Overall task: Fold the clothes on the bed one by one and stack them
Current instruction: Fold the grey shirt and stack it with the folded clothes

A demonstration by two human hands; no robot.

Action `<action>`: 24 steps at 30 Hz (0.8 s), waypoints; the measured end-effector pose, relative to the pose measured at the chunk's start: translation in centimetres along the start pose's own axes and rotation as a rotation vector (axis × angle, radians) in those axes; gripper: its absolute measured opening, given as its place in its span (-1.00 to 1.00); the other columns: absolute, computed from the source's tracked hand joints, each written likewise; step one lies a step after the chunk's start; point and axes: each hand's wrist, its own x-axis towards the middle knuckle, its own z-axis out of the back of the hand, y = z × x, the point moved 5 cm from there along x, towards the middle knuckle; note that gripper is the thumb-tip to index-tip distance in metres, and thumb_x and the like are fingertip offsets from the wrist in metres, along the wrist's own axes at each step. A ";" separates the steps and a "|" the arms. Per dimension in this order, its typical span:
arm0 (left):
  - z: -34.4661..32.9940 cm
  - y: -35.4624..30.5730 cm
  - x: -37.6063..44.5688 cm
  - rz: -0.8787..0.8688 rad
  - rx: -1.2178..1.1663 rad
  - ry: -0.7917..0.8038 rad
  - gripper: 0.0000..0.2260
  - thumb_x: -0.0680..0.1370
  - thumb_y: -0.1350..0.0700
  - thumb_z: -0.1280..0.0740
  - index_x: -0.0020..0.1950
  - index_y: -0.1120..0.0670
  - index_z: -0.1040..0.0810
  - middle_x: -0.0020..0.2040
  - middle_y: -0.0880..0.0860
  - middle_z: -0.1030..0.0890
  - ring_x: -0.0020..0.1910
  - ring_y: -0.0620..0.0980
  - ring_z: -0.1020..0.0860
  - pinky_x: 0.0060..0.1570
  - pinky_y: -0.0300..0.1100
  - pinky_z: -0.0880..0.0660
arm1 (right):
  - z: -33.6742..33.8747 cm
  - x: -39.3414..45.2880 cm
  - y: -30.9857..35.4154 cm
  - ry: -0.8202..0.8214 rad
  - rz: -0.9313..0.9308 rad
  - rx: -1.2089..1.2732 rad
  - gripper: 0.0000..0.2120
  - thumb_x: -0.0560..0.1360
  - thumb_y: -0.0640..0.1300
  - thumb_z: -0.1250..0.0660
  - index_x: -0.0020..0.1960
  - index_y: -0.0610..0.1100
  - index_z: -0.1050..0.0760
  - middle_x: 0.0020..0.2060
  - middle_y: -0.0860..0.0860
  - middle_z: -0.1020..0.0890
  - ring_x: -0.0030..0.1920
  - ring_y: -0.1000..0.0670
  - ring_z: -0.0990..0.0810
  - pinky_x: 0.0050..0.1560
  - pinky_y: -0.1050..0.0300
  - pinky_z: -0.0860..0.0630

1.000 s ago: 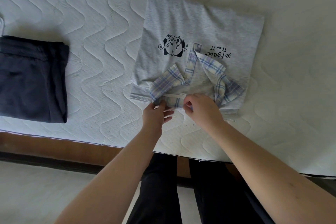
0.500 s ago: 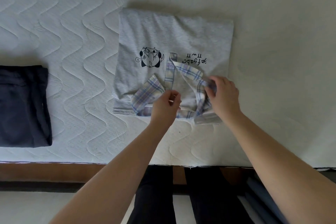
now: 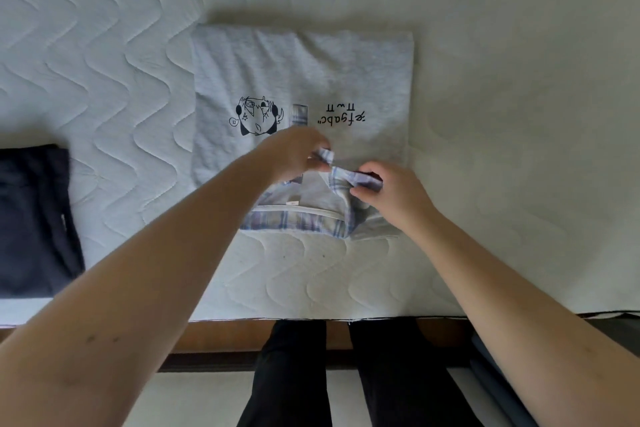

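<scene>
Grey shirt (image 3: 311, 69), folded, near bed (image 3: 104, 45) front edge. I see left hand (image 3: 294, 152) and right hand (image 3: 391, 191) each pinching its plaid collar (image 3: 298, 220).

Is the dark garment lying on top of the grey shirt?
No, the dark garment lies by itself at the left edge of the mattress, with bare quilting between it and the grey shirt.

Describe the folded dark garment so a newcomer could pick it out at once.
Start from the white quilted mattress and follow its near edge to the far left of the view. There the folded dark navy garment lies alone, partly cut off by the frame. Unlike the grey printed shirt mid-bed, it is plain, dark and untouched.
</scene>
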 end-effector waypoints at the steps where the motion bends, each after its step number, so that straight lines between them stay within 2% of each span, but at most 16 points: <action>1: 0.1 0.6 -0.5 0.013 0.037 0.019 -0.71 0.52 -0.03 -0.44 0.19 0.05 -0.60 0.06 -0.01 -0.56 0.02 -0.01 -0.53 -0.03 -0.15 -0.39 | -0.2 -0.1 -0.1 0.015 -0.005 0.021 -0.71 0.47 -0.04 -0.46 0.14 -0.12 -0.56 -0.09 0.01 -0.64 -0.14 0.00 -0.57 -0.23 0.26 -0.27; 3: 0.1 1.6 -1.4 0.040 0.082 0.044 -0.70 0.51 -0.08 -0.43 0.16 0.04 -0.61 0.08 -0.03 -0.54 -0.02 -0.05 -0.49 0.00 -0.10 -0.42 | -0.5 0.0 -0.3 0.045 -0.031 0.083 -0.73 0.47 -0.07 -0.45 0.11 -0.15 -0.56 -0.07 0.01 -0.65 -0.11 0.02 -0.60 -0.19 0.23 -0.37; 5: -0.1 2.1 -2.2 0.046 0.081 0.029 -0.77 0.50 -0.05 -0.44 0.10 0.02 -0.62 0.05 -0.05 -0.55 0.00 -0.03 -0.52 0.00 -0.10 -0.43 | -0.9 0.2 -0.4 0.075 -0.049 0.139 -0.77 0.50 -0.11 -0.43 0.12 -0.18 -0.57 -0.01 -0.02 -0.67 -0.03 0.01 -0.64 -0.08 0.22 -0.47; 7: -0.6 2.3 -2.8 0.040 0.087 0.007 -0.83 0.51 0.01 -0.45 0.06 0.00 -0.62 0.02 -0.06 -0.58 0.03 -0.03 -0.56 -0.01 -0.13 -0.43 | -1.1 0.6 -0.2 0.081 -0.051 0.140 -0.79 0.54 -0.11 -0.38 0.13 -0.20 -0.56 0.02 -0.04 -0.67 0.02 0.00 -0.63 -0.07 0.21 -0.44; 10: -1.7 2.3 -2.9 0.070 0.106 0.003 -0.82 0.54 0.02 -0.41 0.12 0.02 -0.62 0.07 -0.03 -0.57 0.08 0.01 -0.54 0.03 -0.12 -0.43 | -1.6 1.4 0.2 0.081 -0.086 0.153 -0.76 0.61 -0.08 -0.28 0.20 -0.19 -0.51 0.05 -0.06 -0.65 0.04 -0.04 -0.60 -0.09 0.21 -0.35; 13: -2.4 2.2 -2.6 0.123 0.030 -0.033 -0.81 0.57 0.04 -0.37 0.14 0.07 -0.62 0.15 0.04 -0.52 0.08 0.06 -0.52 0.13 -0.03 -0.46 | -2.2 2.1 0.5 0.086 -0.106 0.101 -0.71 0.65 -0.04 -0.18 0.24 -0.21 -0.45 -0.03 -0.08 -0.61 0.00 -0.12 -0.57 -0.13 0.15 -0.33; 15: -2.7 1.9 -2.3 0.117 -0.059 -0.060 -0.83 0.58 0.11 -0.36 0.13 0.12 -0.62 0.20 0.05 -0.49 0.09 0.02 -0.51 0.16 -0.11 -0.41 | -2.4 2.4 0.6 0.091 -0.141 0.136 -0.70 0.64 0.01 -0.17 0.22 -0.19 -0.45 -0.07 -0.05 -0.58 -0.03 -0.12 -0.57 -0.18 0.12 -0.32; 16: -2.8 1.7 -2.3 0.112 -0.103 -0.075 -0.84 0.59 0.13 -0.35 0.13 0.13 -0.61 0.19 0.03 -0.50 0.07 -0.02 -0.50 0.11 -0.19 -0.37 | -2.5 2.5 0.5 0.105 -0.158 0.171 -0.68 0.62 0.06 -0.21 0.19 -0.17 -0.46 -0.06 -0.05 -0.60 -0.05 -0.10 -0.57 -0.20 0.10 -0.34; 18: -2.8 1.7 -2.4 0.135 -0.173 -0.090 -0.86 0.62 0.13 -0.31 0.14 0.09 -0.59 0.05 -0.04 -0.54 -0.02 -0.10 -0.48 -0.08 -0.31 -0.32 | -2.9 2.5 0.1 0.166 -0.189 0.231 -0.65 0.55 0.17 -0.30 0.07 -0.13 -0.51 -0.13 -0.02 -0.61 -0.13 -0.03 -0.58 -0.24 0.10 -0.43; 19: -2.8 1.8 -2.4 0.156 -0.207 -0.090 -0.86 0.62 0.11 -0.31 0.15 0.06 -0.58 -0.03 -0.10 -0.54 -0.09 -0.14 -0.49 -0.15 -0.36 -0.30 | -3.1 2.3 -0.1 0.191 -0.214 0.239 -0.65 0.51 0.20 -0.33 -0.04 -0.10 -0.50 -0.23 0.03 -0.58 -0.23 0.03 -0.55 -0.31 0.13 -0.39; 21: -2.5 2.1 -2.7 0.183 -0.259 -0.093 -0.88 0.61 0.07 -0.33 0.13 0.00 -0.58 -0.13 -0.17 -0.55 -0.17 -0.24 -0.51 -0.17 -0.40 -0.33 | -3.3 2.1 -0.3 0.222 -0.264 0.236 -0.56 0.48 0.25 -0.35 -0.23 -0.13 -0.41 -0.40 0.06 -0.43 -0.38 0.05 -0.41 -0.38 0.16 -0.24; 22: -2.3 2.2 -2.8 0.186 -0.262 -0.095 -0.90 0.59 0.03 -0.35 0.09 -0.03 -0.59 -0.14 -0.18 -0.56 -0.17 -0.26 -0.51 -0.14 -0.36 -0.38 | -3.5 2.1 -0.3 0.240 -0.278 0.241 -0.51 0.48 0.27 -0.34 -0.21 -0.18 -0.43 -0.40 0.01 -0.42 -0.37 0.01 -0.40 -0.35 0.15 -0.24; 24: -1.7 2.2 -2.9 0.163 -0.202 -0.105 -0.87 0.55 -0.05 -0.40 -0.01 -0.01 -0.62 -0.09 -0.12 -0.56 -0.13 -0.16 -0.52 -0.05 -0.21 -0.43 | -3.7 2.2 0.0 0.276 -0.281 0.240 -0.44 0.48 0.30 -0.31 -0.05 -0.24 -0.54 -0.32 -0.10 -0.53 -0.31 -0.04 -0.46 -0.30 0.12 -0.29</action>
